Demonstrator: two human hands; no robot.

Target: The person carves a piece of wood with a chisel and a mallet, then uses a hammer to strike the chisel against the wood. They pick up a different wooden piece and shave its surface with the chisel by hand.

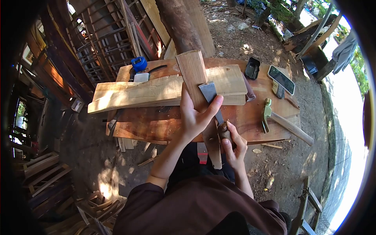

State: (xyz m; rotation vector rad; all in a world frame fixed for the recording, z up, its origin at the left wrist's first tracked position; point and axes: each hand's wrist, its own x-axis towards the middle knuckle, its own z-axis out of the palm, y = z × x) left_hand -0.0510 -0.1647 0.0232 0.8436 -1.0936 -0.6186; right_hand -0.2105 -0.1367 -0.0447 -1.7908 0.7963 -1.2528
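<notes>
My left hand (194,121) is wrapped round a paddle-shaped piece of wood (190,66), broad at the top and narrow toward my lap. Its thumb lies across the blade of a chisel (208,92), which rests along the face of that wood. The chisel's dark rounded handle is in the fingers of my right hand (235,149). Behind both hands, a long pale plank (149,91) with a rough notched edge lies across the wooden table (152,125). Part of the paddle-shaped wood is hidden by my left hand.
A hammer (267,113) lies at the table's right, its handle past the edge. Near it are a phone (282,79), a brush (279,91) and a black case (252,68). A blue object (138,64) sits back left. Wooden frames (47,172) are piled at left.
</notes>
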